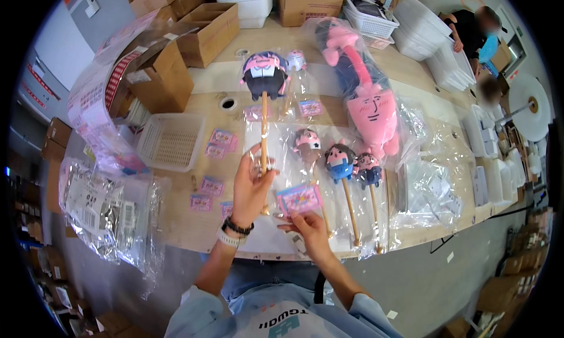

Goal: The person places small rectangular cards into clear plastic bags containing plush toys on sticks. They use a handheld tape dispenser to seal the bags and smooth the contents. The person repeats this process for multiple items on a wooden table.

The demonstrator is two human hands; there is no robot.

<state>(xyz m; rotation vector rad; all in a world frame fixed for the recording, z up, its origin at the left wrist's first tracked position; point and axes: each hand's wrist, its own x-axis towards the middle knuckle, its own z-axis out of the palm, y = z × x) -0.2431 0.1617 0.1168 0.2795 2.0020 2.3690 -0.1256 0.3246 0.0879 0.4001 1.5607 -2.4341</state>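
Note:
My left hand [253, 188] grips the wooden stick of a plush doll [264, 78] with dark hair and dark clothes, held upright above the table. In my right hand [308, 232], between thumb and fingers, is a pink and blue printed card [299, 199]. Right of it lie stick dolls in clear plastic: one with a white face patch [307, 142], one in blue [340, 161] and one in dark blue [369, 166]. Beyond the held doll is a small bagged white doll [296, 61] on a stick, with a small card [311, 108] near it.
Small printed cards [221, 136] and a white plastic basket [194, 148] lie to the left. Clear bags [110, 214] hang over the left edge. A large bagged pink plush [373, 113] lies at right, near more bags [432, 192]. Cardboard boxes [207, 34] stand behind. A person [469, 29] is at far right.

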